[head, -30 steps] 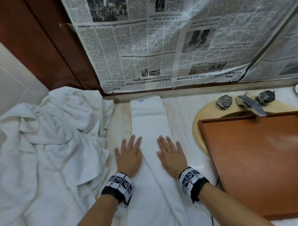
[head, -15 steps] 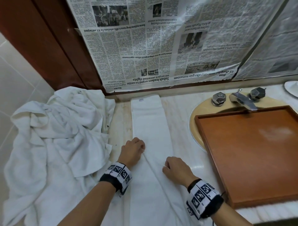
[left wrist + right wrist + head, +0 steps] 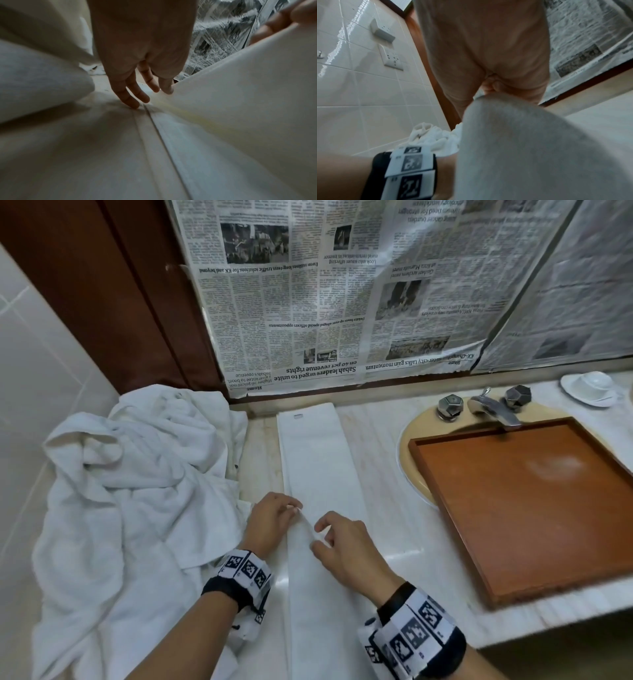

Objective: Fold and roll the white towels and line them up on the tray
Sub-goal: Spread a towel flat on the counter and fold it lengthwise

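1. Pinched between the curled thumb and fingertips of the right hand (image 3: 346, 546), a raised flap of the long, narrow folded white towel (image 3: 322, 474) is lifted off the strip; in the right wrist view the cloth is seen gathered at the fingertips.
2. The same raised edge is met from the other side by the left hand (image 3: 270, 525), its thumb and forefinger closed on the cloth, while in the left wrist view the other fingers (image 3: 130, 97) are seen reaching down to the countertop.
3. The towel strip is laid lengthwise on the pale marble countertop (image 3: 380, 460), its far end near the newspaper-covered wall (image 3: 342, 302).
4. The step in hand is judged to be the start of the roll. For a neat result, the first turn should be kept tight and square to the strip's long edges, with both hands advanced evenly so the roll does not cone.
5. Just to the right, over the sink, the brown wooden tray (image 3: 534, 508) is seen with no roll on it; a crumpled pile of white towels (image 3: 130, 491) is heaped on the left.
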{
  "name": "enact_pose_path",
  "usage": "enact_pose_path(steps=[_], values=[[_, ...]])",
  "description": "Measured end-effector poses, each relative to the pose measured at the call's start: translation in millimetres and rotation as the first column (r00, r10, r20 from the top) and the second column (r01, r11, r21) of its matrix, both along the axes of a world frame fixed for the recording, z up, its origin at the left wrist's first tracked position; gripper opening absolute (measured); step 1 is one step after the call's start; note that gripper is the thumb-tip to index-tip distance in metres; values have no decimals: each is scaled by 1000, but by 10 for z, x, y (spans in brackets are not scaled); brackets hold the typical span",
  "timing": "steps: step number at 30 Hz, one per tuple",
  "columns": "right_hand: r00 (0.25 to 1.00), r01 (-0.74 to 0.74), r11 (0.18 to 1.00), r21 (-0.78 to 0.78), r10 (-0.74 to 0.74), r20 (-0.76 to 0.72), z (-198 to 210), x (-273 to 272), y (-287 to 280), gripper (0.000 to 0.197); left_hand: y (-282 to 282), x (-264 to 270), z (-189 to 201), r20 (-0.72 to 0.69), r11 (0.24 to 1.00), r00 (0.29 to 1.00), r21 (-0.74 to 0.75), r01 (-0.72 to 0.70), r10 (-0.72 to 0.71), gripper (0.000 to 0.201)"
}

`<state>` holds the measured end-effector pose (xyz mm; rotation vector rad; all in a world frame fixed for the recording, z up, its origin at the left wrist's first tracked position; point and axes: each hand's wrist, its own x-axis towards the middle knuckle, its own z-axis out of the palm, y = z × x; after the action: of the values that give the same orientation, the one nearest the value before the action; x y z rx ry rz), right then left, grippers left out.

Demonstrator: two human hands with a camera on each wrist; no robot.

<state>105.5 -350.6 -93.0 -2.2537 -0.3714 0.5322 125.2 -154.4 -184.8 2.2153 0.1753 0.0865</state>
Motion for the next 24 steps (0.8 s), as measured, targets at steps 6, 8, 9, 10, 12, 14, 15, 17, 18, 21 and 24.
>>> enact_pose_path(steps=[6, 8, 9, 10, 12, 14, 15, 17, 18, 21, 24], values=[[987, -54, 998, 13, 56, -148, -365, -329, 242, 39, 48, -124, -17, -60, 988, 993, 118, -98, 105, 20], [980, -103, 992, -66, 89, -180, -500, -411, 239, 42, 54, -150, -33, -66, 986, 994, 144, -83, 93, 19], [977, -125, 988, -96, 105, -186, -542, -435, 237, 41, 60, -151, -45, -70, 986, 994, 148, -78, 89, 19], [976, -143, 983, -119, 120, -181, -562, -449, 236, 41, 63, -148, -59, -80, 986, 993, 149, -77, 89, 20], [977, -161, 976, -147, 137, -163, -566, -464, 244, 39, 54, -159, -67, -106, 986, 989, 146, -86, 102, 22], [979, -170, 970, -173, 146, -144, -559, -463, 258, 37, 28, -175, -49, -110, 984, 985, 133, -115, 130, 24], [977, -185, 963, -198, 158, -144, -553, -468, 262, 36, 10, -183, -40, -102, 984, 985, 122, -130, 142, 24], [959, -260, 925, -277, 213, -189, -512, -466, 258, 33, -26, -190, -50, -97, 984, 986, 127, -125, 138, 22], [936, -321, 894, -313, 249, -248, -478, -452, 234, 36, -44, -196, -66, -100, 984, 988, 147, -102, 117, 23], [851, -450, 828, -334, 284, -442, -348, -292, 103, 44, -39, -196, -117, -107, 980, 991, 192, -57, 79, 29], [924, -335, 893, -301, 250, -288, -313, 35, -8, 33, 21, -139, -166, -68, 977, 995, 207, -59, 75, 31]])
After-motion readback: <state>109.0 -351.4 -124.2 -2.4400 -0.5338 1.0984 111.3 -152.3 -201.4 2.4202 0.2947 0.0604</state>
